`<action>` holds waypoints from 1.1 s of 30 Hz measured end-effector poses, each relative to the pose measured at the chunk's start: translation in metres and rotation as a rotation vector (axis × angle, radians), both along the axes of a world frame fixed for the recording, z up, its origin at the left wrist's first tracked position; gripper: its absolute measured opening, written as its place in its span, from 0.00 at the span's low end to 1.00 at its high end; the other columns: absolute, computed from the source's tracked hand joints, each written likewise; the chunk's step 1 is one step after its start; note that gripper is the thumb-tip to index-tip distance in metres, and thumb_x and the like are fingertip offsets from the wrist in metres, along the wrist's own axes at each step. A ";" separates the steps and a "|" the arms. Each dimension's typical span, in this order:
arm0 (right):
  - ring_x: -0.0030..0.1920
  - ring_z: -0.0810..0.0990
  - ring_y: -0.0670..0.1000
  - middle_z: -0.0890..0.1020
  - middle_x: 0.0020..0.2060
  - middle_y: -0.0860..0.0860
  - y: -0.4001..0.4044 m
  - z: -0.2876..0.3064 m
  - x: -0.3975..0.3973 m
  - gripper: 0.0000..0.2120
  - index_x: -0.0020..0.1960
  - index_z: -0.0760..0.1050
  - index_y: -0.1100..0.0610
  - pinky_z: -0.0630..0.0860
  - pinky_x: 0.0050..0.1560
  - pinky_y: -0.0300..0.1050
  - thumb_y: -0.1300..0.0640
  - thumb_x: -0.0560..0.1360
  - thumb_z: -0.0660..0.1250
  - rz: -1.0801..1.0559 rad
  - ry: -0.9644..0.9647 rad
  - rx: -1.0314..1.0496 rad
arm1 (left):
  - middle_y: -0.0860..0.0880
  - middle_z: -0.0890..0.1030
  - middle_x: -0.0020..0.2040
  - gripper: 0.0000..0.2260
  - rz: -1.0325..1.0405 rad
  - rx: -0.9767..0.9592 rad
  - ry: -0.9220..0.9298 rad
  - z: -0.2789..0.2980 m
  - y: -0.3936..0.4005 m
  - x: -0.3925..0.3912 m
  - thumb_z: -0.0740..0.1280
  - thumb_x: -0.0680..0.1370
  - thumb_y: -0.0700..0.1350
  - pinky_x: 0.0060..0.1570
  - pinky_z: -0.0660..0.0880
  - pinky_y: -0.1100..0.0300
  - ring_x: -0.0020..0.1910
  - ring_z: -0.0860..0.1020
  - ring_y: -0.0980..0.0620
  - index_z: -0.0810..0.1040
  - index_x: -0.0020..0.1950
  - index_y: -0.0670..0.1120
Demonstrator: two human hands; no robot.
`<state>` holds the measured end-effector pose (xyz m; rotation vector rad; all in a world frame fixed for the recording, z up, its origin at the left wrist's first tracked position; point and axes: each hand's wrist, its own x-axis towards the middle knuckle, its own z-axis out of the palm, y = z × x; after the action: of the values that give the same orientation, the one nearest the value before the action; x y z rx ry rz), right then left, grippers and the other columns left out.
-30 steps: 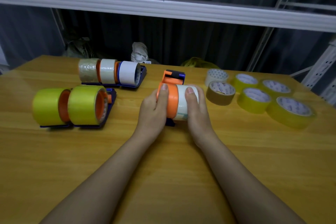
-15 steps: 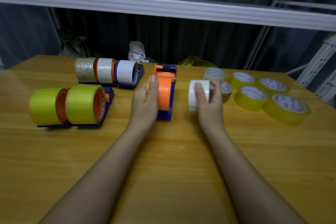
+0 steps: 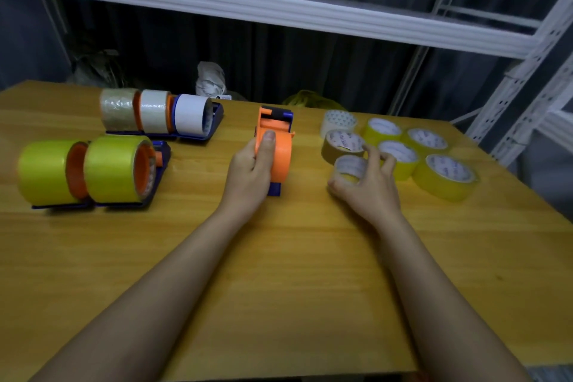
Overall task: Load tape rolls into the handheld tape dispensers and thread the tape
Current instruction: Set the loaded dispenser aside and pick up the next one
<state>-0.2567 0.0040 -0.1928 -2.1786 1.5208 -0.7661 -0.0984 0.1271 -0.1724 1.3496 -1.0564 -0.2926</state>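
Note:
An orange tape dispenser (image 3: 280, 158) with a blue base stands at the table's middle with no roll on it. My left hand (image 3: 251, 177) grips its left side, thumb on top. To its right my right hand (image 3: 372, 192) holds a whitish clear tape roll (image 3: 348, 166) lying flat on the table, thumb on its near side and fingers spread over its far side. The roll sits just in front of a brown roll (image 3: 341, 141).
Several yellow rolls (image 3: 446, 174) and a pale roll (image 3: 338, 119) lie at the right. Two dispensers with yellow rolls (image 3: 114, 170) stand at the left, and a row with clear and white rolls (image 3: 158, 115) stands behind. A white shelf rail (image 3: 279, 12) crosses overhead.
My right hand pulled the whitish roll off the orange dispenser, carried it right and laid it flat by the brown roll. My left hand stayed on the dispenser.

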 end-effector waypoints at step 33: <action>0.68 0.63 0.58 0.73 0.64 0.55 -0.066 0.036 -0.041 0.15 0.61 0.78 0.52 0.58 0.64 0.54 0.47 0.77 0.66 -0.171 0.365 -0.227 | 0.52 0.66 0.26 0.18 0.031 -0.015 -0.039 0.026 -0.035 -0.041 0.54 0.83 0.49 0.24 0.61 0.69 0.22 0.67 0.60 0.65 0.34 0.46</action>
<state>-0.2979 -0.0619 -0.1573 -2.4846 1.8999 -0.6441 -0.1394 0.0923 -0.1469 1.3620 -1.0677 -0.2358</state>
